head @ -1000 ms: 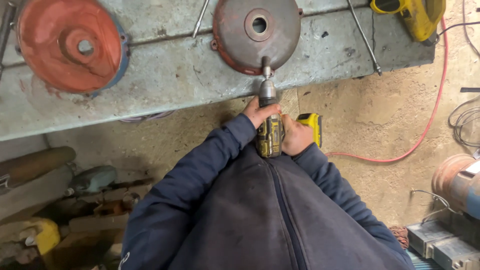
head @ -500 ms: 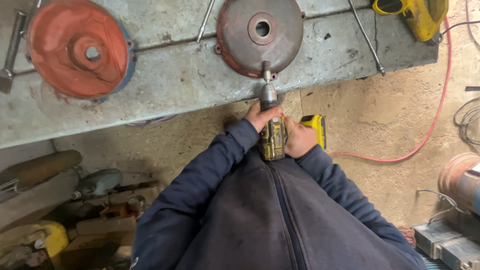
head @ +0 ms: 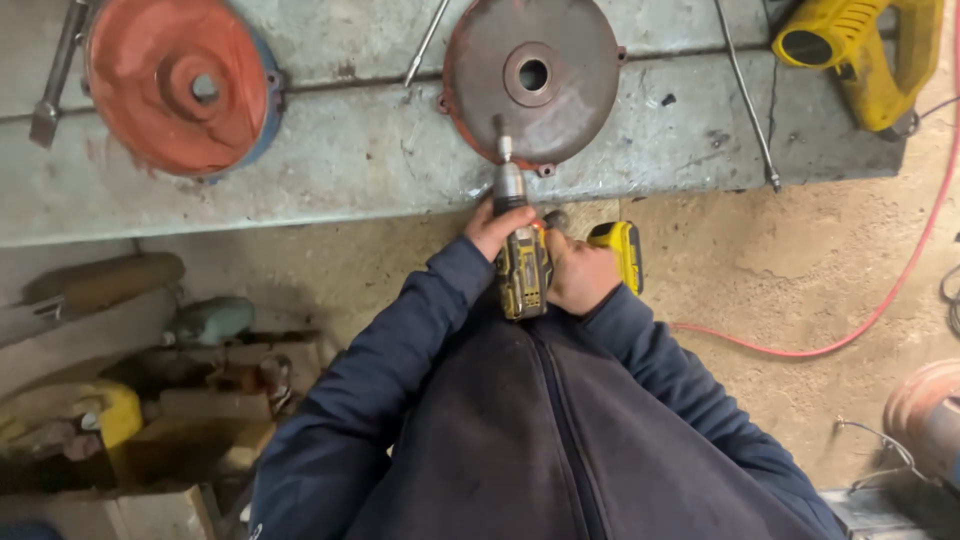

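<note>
We grip the yellow-and-black power driver [head: 522, 262] with both hands: the left hand [head: 497, 228] closed around its front body, the right hand [head: 578, 272] wrapped shut on the handle. Its bit rests against the lower rim of the round rust-brown cover [head: 532, 78] lying on the grey tabletop [head: 350, 160], close to the near edge. We judge the cover could spin or slide off that edge, since nothing visibly clamps it. The bit could also skip off the fastener and jerk toward our left fingers beside it.
</note>
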